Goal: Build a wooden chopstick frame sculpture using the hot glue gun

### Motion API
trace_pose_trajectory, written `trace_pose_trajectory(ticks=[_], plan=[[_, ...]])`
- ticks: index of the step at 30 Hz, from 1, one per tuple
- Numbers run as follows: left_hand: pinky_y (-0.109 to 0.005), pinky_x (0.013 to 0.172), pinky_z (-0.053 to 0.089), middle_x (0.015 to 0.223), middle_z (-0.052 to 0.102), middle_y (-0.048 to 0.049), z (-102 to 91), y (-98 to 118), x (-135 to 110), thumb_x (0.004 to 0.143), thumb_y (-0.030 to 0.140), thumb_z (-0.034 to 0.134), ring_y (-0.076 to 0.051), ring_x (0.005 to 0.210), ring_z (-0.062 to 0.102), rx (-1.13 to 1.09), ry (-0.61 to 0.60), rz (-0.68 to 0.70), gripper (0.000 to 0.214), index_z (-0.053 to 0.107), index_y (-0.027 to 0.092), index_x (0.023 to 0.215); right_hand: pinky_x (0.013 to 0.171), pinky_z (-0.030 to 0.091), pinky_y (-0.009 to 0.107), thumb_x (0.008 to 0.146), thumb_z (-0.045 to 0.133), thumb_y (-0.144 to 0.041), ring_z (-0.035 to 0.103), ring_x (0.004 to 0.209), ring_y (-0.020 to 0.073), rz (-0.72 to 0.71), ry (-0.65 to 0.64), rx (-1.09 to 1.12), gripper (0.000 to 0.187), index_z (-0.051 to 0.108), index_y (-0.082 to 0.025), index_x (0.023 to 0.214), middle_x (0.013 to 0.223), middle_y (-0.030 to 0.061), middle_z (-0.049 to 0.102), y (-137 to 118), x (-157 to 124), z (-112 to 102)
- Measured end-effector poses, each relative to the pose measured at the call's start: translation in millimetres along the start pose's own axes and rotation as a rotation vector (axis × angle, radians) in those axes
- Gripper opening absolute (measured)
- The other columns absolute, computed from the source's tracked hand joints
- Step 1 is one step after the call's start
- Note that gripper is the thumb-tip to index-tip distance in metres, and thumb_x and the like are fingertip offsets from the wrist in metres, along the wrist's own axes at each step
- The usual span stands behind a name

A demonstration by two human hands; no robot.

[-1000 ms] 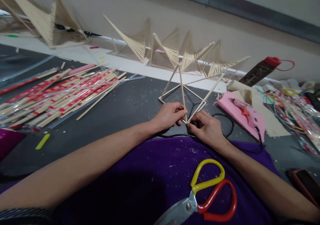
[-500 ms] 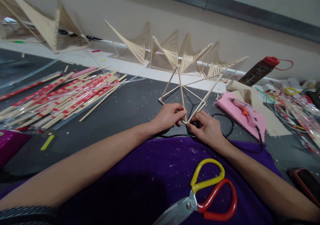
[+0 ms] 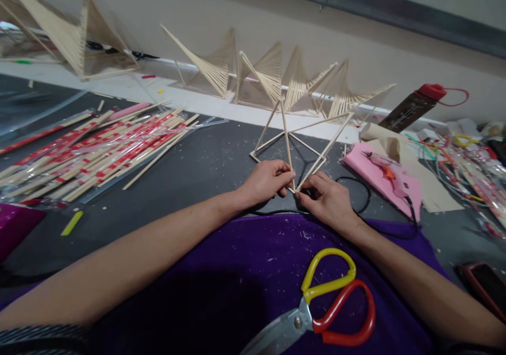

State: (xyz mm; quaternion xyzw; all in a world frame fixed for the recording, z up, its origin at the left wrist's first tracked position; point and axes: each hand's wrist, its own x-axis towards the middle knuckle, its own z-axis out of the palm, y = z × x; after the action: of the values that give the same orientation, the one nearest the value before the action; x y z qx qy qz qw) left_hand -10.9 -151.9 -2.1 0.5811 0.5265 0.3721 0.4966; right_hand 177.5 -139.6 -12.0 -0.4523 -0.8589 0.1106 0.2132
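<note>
A frame of thin wooden sticks [image 3: 286,141] stands on the dark table, its near corner between my two hands. My left hand [image 3: 265,182] is closed, thumb and fingers pinching the lower end of an upright stick by that corner. From the other side my right hand [image 3: 329,199] pinches the foot of the slanted sticks [image 3: 331,144] that meet at the same corner. My right fingertips partly hide the joint. Scissors [image 3: 299,321] with one yellow and one red handle lie on the purple cloth [image 3: 213,270] closest to me.
Several finished stick models [image 3: 263,78] line the wall. Wrapped stick bundles [image 3: 114,149] lie left. To the right are a pink glue gun [image 3: 391,175] on a pink pad [image 3: 356,157], its black cord [image 3: 369,191], a dark bottle [image 3: 411,107] and a phone [image 3: 484,286].
The view has shifted slightly. Both hands keep their hold at the near corner of the stick frame, with no clear movement.
</note>
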Motion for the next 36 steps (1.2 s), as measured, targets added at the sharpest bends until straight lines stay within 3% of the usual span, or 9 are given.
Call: trace_pose_trajectory(ticks=[19, 25, 29, 33, 36], plan=[[-0.014, 0.042, 0.038, 0.079, 0.066, -0.0041, -1.0, -3, 0, 0.086, 0.028, 0.053, -0.005, 0.053, 0.058, -0.008, -0.008, -0.006, 0.018, 0.061, 0.012, 0.085, 0.064, 0.042, 0.026, 0.082, 0.064, -0.036, 0.058, 0.070, 0.0141, -0.038, 0.001, 0.039, 0.018, 0.068, -0.019, 0.086, 0.084, 0.0021, 0.063, 6, -2, -1], [-0.017, 0.043, 0.040, 0.078, 0.066, -0.0034, -8.0, -1, -3, 0.083, 0.022, 0.055, -0.007, 0.054, 0.057, -0.031, -0.031, -0.054, 0.024, 0.062, 0.012, 0.103, 0.068, 0.045, 0.025, 0.085, 0.059, -0.025, 0.061, 0.074, 0.0142, -0.075, 0.038, 0.184, 0.013, 0.070, -0.019, 0.090, 0.082, 0.0025, 0.066, 19, -5, -5], [-0.022, 0.051, 0.042, 0.067, 0.063, -0.0005, -23.6, 1, -4, 0.079, 0.019, 0.059, -0.010, 0.055, 0.056, 0.288, -0.019, -0.011, 0.026, 0.067, 0.013, 0.103, 0.068, 0.045, 0.025, 0.090, 0.051, -0.022, 0.063, 0.082, 0.0153, -0.146, 0.039, 0.041, 0.023, 0.070, -0.020, 0.104, 0.097, 0.0061, 0.066, 34, -2, -7], [-0.028, 0.072, 0.045, 0.087, 0.069, -0.0033, -31.6, -1, -3, 0.081, 0.019, 0.062, -0.016, 0.079, 0.063, 0.758, 0.016, 0.209, 0.018, 0.073, 0.019, 0.095, 0.061, 0.041, 0.025, 0.093, 0.047, -0.024, 0.061, 0.081, 0.0163, -0.224, 0.004, -0.229, 0.029, 0.070, -0.023, 0.110, 0.103, 0.0070, 0.065, 39, 5, -5], [-0.028, 0.067, 0.042, 0.093, 0.066, -0.0034, -29.5, -3, -2, 0.089, 0.028, 0.056, -0.018, 0.083, 0.062, 1.024, -0.001, 0.291, 0.020, 0.073, 0.025, 0.099, 0.059, 0.038, 0.025, 0.094, 0.047, -0.024, 0.061, 0.080, 0.0156, -0.263, -0.002, -0.302, 0.027, 0.072, -0.025, 0.103, 0.104, 0.0045, 0.066, 39, 10, -3]])
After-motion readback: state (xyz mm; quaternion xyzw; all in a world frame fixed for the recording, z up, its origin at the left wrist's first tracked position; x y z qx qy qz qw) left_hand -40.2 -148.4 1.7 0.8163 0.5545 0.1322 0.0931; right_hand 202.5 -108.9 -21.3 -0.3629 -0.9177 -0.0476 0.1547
